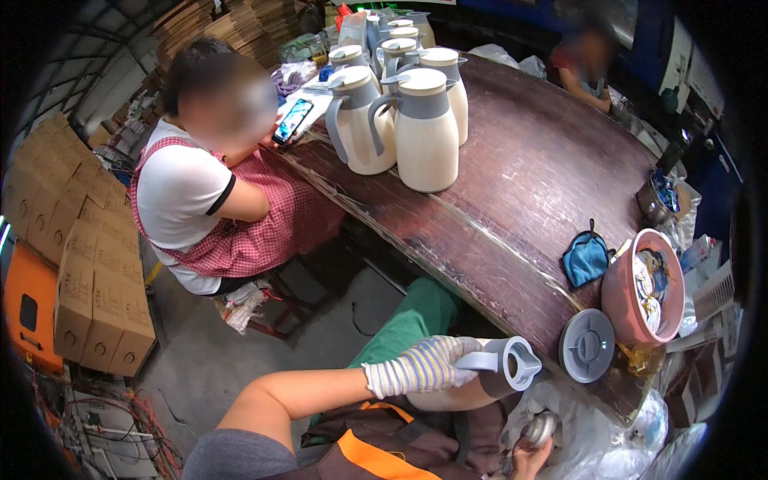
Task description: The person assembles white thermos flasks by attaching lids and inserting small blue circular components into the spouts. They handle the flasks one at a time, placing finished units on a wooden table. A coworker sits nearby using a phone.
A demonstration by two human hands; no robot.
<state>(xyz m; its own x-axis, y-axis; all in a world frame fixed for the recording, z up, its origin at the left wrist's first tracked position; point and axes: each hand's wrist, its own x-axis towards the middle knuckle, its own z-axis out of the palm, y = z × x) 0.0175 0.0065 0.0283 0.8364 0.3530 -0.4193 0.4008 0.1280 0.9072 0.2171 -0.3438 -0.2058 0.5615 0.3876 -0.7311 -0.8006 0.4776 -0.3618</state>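
My left hand (420, 366), in a striped work glove, is closed around the grey handle of a cream thermos jug (452, 397). The jug lies tilted across my lap with its open grey spout (522, 364) pointing to the right. Low in the picture, my bare right hand (531, 459) grips a small round silvery piece (542, 428), whose exact kind I cannot make out. A round grey disc-shaped lid (586, 346) rests on the table corner, just beyond the jug's mouth.
Several cream jugs with grey collars (428, 132) stand on the brown table (520, 160). A pink basin (620, 296) and a blue cloth mask (585, 258) are at right. A seated person in a checked apron (240, 232) holds a phone (293, 120). Cardboard boxes (104, 296) stack at left.
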